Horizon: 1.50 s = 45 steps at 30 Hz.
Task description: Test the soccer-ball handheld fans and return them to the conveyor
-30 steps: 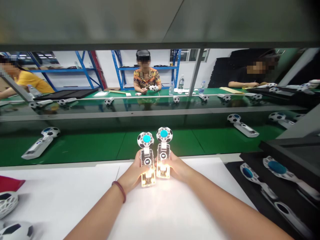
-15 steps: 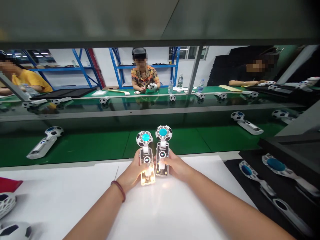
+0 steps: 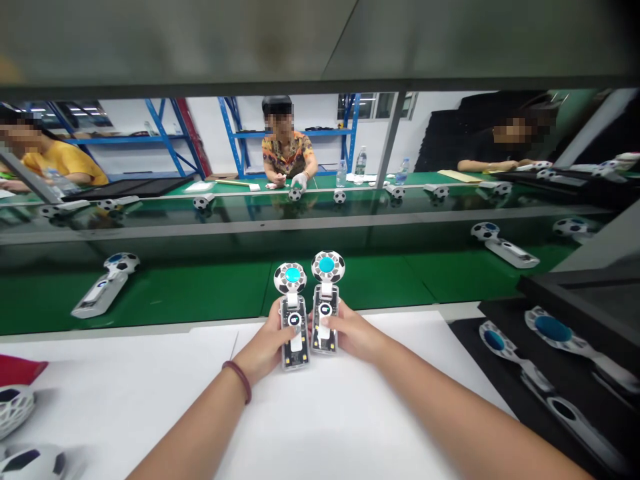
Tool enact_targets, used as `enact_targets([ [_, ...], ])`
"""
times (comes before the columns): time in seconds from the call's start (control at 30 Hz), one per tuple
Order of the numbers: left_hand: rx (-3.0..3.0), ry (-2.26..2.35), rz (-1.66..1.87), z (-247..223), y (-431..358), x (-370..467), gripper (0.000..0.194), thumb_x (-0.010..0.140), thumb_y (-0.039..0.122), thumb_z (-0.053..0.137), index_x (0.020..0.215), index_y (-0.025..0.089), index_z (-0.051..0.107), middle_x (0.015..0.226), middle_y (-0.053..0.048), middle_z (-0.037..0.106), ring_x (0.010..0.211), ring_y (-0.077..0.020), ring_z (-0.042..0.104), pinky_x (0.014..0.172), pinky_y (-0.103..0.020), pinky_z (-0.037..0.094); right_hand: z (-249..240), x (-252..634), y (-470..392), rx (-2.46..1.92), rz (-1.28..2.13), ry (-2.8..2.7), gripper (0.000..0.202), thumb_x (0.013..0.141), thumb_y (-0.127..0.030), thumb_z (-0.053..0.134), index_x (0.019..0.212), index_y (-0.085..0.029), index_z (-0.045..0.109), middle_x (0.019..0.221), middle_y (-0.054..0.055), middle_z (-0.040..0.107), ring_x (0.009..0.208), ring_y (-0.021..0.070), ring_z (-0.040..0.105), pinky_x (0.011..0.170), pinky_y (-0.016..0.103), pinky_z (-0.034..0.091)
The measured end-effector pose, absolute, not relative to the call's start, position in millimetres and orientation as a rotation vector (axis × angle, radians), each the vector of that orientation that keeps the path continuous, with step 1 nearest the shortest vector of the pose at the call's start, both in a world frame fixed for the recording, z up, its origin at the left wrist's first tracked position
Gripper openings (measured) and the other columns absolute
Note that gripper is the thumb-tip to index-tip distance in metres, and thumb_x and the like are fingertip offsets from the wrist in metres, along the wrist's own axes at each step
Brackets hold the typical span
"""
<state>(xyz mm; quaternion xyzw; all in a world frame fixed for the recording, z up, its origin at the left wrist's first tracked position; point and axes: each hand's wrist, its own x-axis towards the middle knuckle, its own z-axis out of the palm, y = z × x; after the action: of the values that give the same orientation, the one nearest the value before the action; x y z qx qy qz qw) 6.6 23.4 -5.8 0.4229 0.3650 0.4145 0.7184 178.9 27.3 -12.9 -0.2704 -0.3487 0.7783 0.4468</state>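
Note:
My left hand (image 3: 273,337) grips a clear-bodied device (image 3: 296,350) with a round football-patterned head and a blue centre, its thumb on the white strip below a small lit display. My right hand (image 3: 353,330) holds a similar device (image 3: 325,333) just to the right, thumb over its front near the display. Both devices stand upright side by side, heads up, above the white work surface (image 3: 350,413). The fingers behind the devices are mostly hidden.
Football-headed devices lie on the green belt at left (image 3: 103,293) and right (image 3: 510,253). Parts rest on a black mat (image 3: 480,380) at right. White football-patterned shells (image 3: 35,463) sit lower left. Several people are across the line; one gloved hand (image 3: 300,181) touches a device.
The bright lights on the left-hand device have gone out. Near-belt devices have shifted right, far-row ones slightly left. The middle person's gloved hand has lowered a device to the far row.

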Motion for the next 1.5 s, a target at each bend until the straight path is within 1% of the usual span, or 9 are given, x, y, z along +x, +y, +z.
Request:
enact_targets([
  [0.13,0.948,0.788,0.913,-8,24,5,0.062,0.069,0.015,0.064,0.120,0.026,0.029,0.104,-0.005,0.055,0.094,-0.0226,0.056,0.079,-0.035,0.044,-15,180,28,-0.671,1.914,-0.876,0.070,0.054,-0.015,0.075,0.112,-0.024,0.035,0.089,0.000,0.061,0.080,0.0171,0.060,0.079,0.036,0.045],
  [0.33,0.968,0.759,0.867,-8,25,3,0.063,0.071,0.010,0.060,0.121,0.028,0.026,0.102,-0.005,0.056,0.092,-0.0220,0.057,0.080,-0.036,0.044,-19,181,30,-0.675,1.917,-0.877,0.067,0.057,-0.016,0.073,0.112,-0.024,0.034,0.088,0.002,0.062,0.080,0.0188,0.062,0.076,0.038,0.047],
  [0.47,0.956,0.752,0.866,-8,25,2,0.068,0.071,0.011,0.061,0.124,0.029,0.023,0.102,-0.006,0.056,0.091,-0.0229,0.058,0.081,-0.039,0.044,-22,181,31,-0.657,1.925,-0.888,0.068,0.058,-0.016,0.072,0.112,-0.024,0.032,0.087,0.001,0.062,0.079,0.0188,0.062,0.075,0.038,0.047],
  [0.63,0.942,0.761,0.878,-8,25,3,0.071,0.068,0.013,0.065,0.125,0.028,0.025,0.103,-0.007,0.056,0.092,-0.0235,0.057,0.083,-0.040,0.043,-20,181,30,-0.661,1.917,-0.892,0.070,0.057,-0.017,0.073,0.113,-0.025,0.031,0.089,0.002,0.061,0.079,0.0187,0.062,0.076,0.039,0.047],
  [0.77,0.935,0.753,0.868,-8,25,2,0.067,0.068,0.013,0.065,0.122,0.027,0.027,0.104,-0.007,0.056,0.092,-0.0240,0.057,0.082,-0.041,0.043,-18,180,29,-0.688,1.905,-0.872,0.075,0.056,-0.017,0.074,0.114,-0.026,0.027,0.087,0.001,0.061,0.079,0.0196,0.062,0.075,0.040,0.047],
  [0.9,0.940,0.750,0.867,-7,25,2,0.063,0.069,0.011,0.063,0.120,0.026,0.028,0.105,-0.007,0.056,0.092,-0.0234,0.058,0.082,-0.039,0.044,-17,179,29,-0.691,1.895,-0.869,0.074,0.055,-0.018,0.075,0.112,-0.025,0.028,0.088,0.002,0.061,0.078,0.0191,0.062,0.076,0.039,0.047],
  [1.1,0.922,0.763,0.866,-6,24,3,0.066,0.067,0.013,0.065,0.120,0.026,0.028,0.106,-0.008,0.056,0.094,-0.0242,0.058,0.082,-0.039,0.044,-18,180,29,-0.682,1.885,-0.895,0.078,0.056,-0.019,0.075,0.115,-0.027,0.026,0.090,0.002,0.061,0.081,0.0199,0.062,0.077,0.041,0.047],
  [1.37,0.885,0.726,0.943,-3,22,3,0.071,0.062,0.015,0.072,0.118,0.026,0.029,0.100,-0.006,0.058,0.086,-0.0227,0.060,0.079,-0.038,0.046,-15,180,27,-0.610,1.854,-0.960,0.068,0.059,-0.021,0.074,0.110,-0.027,0.031,0.090,0.002,0.060,0.081,0.0190,0.062,0.075,0.041,0.048],
  [1.5,0.932,0.691,1.084,14,17,0,0.064,0.060,0.018,0.075,0.111,0.027,0.038,0.097,-0.003,0.058,0.085,-0.0213,0.060,0.078,-0.038,0.048,3,188,22,-0.575,1.795,-1.041,0.059,0.059,-0.019,0.074,0.106,-0.024,0.039,0.098,0.004,0.060,0.089,0.0207,0.060,0.081,0.044,0.045],
])
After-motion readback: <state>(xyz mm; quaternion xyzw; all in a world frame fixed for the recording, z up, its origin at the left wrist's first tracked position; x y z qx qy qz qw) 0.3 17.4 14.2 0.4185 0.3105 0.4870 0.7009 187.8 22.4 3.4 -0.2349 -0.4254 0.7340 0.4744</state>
